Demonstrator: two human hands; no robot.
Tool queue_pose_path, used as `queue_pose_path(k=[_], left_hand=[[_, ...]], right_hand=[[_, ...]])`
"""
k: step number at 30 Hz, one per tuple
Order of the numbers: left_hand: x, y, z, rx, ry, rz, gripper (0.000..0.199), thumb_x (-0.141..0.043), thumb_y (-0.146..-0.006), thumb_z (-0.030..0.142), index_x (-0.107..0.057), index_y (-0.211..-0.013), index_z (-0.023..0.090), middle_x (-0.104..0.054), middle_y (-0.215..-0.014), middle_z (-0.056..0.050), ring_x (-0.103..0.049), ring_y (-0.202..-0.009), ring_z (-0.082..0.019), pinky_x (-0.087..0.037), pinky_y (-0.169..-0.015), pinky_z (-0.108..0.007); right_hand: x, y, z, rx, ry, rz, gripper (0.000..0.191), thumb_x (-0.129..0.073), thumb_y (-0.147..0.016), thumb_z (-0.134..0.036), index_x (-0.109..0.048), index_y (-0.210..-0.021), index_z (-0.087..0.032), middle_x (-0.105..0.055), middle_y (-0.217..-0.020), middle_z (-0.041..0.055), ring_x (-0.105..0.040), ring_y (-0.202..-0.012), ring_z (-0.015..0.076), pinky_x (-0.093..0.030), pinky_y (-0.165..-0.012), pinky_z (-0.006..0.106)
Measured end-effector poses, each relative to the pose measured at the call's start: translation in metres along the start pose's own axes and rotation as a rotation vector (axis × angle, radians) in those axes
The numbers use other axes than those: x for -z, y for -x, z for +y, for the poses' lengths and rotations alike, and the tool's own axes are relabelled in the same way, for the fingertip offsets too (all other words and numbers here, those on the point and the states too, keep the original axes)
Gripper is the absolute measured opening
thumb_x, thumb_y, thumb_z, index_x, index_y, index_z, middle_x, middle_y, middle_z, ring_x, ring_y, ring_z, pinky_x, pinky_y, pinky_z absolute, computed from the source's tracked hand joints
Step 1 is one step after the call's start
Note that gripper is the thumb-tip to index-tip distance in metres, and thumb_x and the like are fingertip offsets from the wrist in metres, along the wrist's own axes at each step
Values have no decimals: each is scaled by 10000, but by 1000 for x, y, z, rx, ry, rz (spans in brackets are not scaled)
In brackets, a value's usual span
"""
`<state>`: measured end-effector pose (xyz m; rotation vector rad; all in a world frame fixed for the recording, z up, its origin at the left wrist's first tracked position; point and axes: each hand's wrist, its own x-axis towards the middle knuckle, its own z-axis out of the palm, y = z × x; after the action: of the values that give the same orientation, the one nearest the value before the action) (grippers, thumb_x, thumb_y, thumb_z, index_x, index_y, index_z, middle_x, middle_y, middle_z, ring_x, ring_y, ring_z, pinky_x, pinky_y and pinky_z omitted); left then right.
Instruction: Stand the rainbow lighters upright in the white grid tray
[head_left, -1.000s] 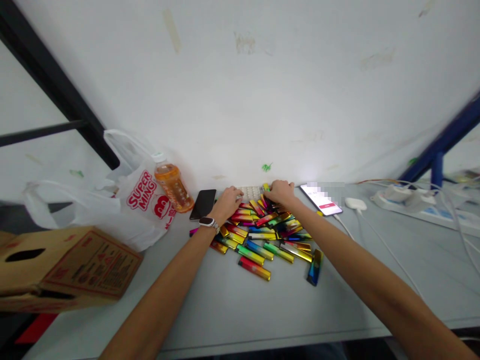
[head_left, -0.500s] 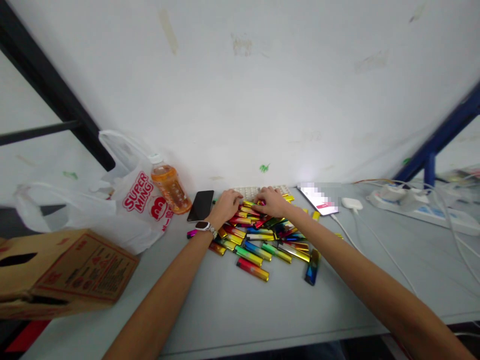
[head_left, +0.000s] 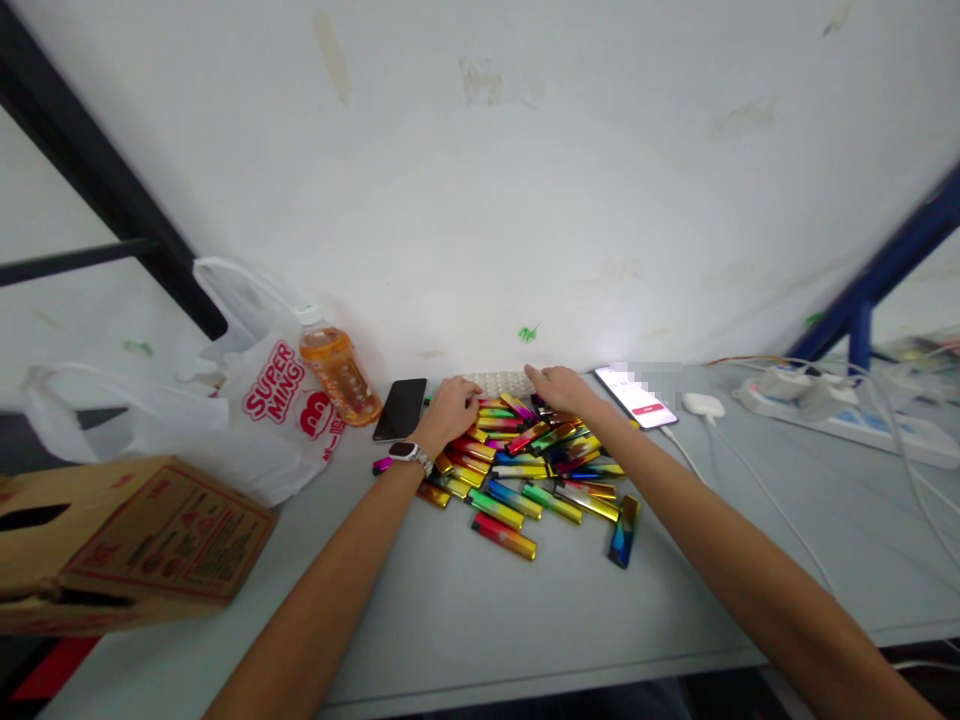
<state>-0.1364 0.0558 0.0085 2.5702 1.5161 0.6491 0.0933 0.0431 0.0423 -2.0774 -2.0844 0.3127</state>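
A loose pile of shiny lighters in red, gold, green and blue lies on the grey table. Behind it, against the wall, is a long white rack with a bumpy grid top. My left hand is at the rack's left end and the pile's upper left edge, its fingers curled; what they hold, if anything, is hidden. My right hand is over the back right of the pile, palm down. One finger stretches toward the rack, and a dark-ended lighter shows beneath the hand. Its other fingers are partly hidden.
A dark phone, a bottle of orange drink, a plastic bag and a carton stand left. Right are a lit phone, a white case, cables and a power strip.
My right hand has moved right, off the middle of the rack, with a finger now stretched out. More lighters show between the hands. My left hand has hardly moved.
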Motion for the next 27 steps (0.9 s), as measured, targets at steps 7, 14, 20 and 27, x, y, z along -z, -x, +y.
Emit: queue_pose_path(k=[7,14,20,27], left_hand=[[5,3,1,15,29,-1,276,-474,-921,154,-708,-1067,155,-688,-1116,-105,-619,-1097,-221,-462,-1072,-371],[16,19,16,11,26,57,238,-482,-937,192,-695,-1039,177,-676,-1137,-92,-608,-1097,-245,-476,-1018,-407],[19,36,32,-22,103,119,205,-492,-957,216,-684,-1026,198,-678,-1103,-67,-603,-1088,-237,-475,-1000,-401],[17,47,39,-144,95,178,275,-521,-934,159,-628,-1185,194,-629,-1250,-87,-562,-1206,-231,-439,-1090,-397]], right_hand=[[-5,8,-6,-5,24,74,643,-288,-1006,-565,-686,-1232,-114,-664,-1256,225,-605,-1168,335,-414,-978,423],[-8,32,-26,162,126,189,410,-539,-897,-536,-728,-1008,-190,-634,-1154,169,-504,-1173,335,-343,-996,458],[-16,32,-32,139,171,145,383,-574,-861,-503,-755,-939,-175,-660,-1117,181,-523,-1135,336,-328,-977,452],[-15,29,-34,178,90,189,360,-592,-856,-499,-766,-884,-185,-702,-1020,141,-564,-1066,302,-321,-940,422]])
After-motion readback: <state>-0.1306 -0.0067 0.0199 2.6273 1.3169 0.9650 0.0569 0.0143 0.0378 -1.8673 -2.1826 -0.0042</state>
